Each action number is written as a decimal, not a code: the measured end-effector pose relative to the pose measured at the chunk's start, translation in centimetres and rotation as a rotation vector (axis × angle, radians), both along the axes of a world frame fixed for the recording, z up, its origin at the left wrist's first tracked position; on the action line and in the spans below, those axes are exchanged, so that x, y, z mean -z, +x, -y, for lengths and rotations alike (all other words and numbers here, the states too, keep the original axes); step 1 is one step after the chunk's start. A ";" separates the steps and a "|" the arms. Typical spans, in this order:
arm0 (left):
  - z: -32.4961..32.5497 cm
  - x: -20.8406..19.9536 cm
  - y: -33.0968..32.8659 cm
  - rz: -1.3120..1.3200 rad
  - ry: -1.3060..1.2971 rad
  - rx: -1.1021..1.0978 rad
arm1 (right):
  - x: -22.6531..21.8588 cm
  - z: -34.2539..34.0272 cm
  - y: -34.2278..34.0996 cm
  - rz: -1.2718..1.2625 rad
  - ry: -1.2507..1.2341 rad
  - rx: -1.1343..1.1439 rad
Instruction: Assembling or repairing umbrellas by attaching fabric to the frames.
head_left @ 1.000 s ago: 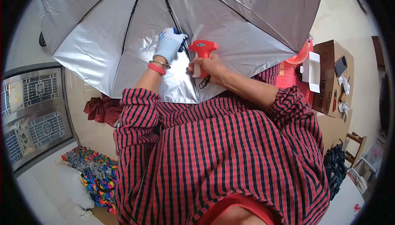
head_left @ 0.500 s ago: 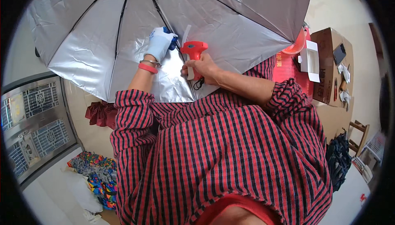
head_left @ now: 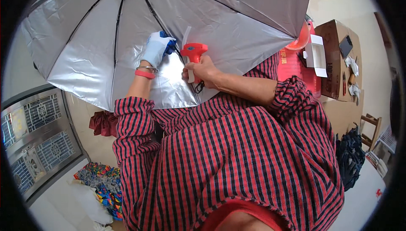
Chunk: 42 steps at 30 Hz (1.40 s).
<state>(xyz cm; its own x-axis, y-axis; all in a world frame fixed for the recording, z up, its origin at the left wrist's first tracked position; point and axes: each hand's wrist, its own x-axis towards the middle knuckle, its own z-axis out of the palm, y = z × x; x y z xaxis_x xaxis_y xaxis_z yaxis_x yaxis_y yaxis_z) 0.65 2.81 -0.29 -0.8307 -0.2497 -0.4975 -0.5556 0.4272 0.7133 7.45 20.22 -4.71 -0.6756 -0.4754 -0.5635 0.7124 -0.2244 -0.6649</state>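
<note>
An opened umbrella [head_left: 139, 79] lies across my lap, its silver underside and dark ribs facing me. My left hand [head_left: 157, 49], in a white glove with blue fingers, is closed on the umbrella at one rib; its fingertips are partly hidden. Bare, my right hand [head_left: 203, 71] grips a red tagging gun [head_left: 193, 51] by the handle, index finger at the white trigger. A pale strip of fasteners [head_left: 186, 35] sticks up from the top of the gun. Its front end is close to the rib, just right of my gloved fingers. A dark cord loop hangs below the handle.
On the right, an open white box [head_left: 315, 55] and a red bowl [head_left: 301, 36] rest on a red surface. Beside them, a cardboard box [head_left: 334, 45] carries a dark phone [head_left: 346, 46] and small tools. Multicoloured folded fabric [head_left: 103, 184] lies at lower left, dark fabric [head_left: 350, 159] at right.
The umbrella and both hands sit slightly further left in the picture, and the surroundings have shifted a little too. Both grips stay the same.
</note>
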 end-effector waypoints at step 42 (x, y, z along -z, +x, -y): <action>1.4 0.1 -1.2 0.010 0.183 0.143 | 2.3 -2.4 -5.3 0.437 -0.329 -0.313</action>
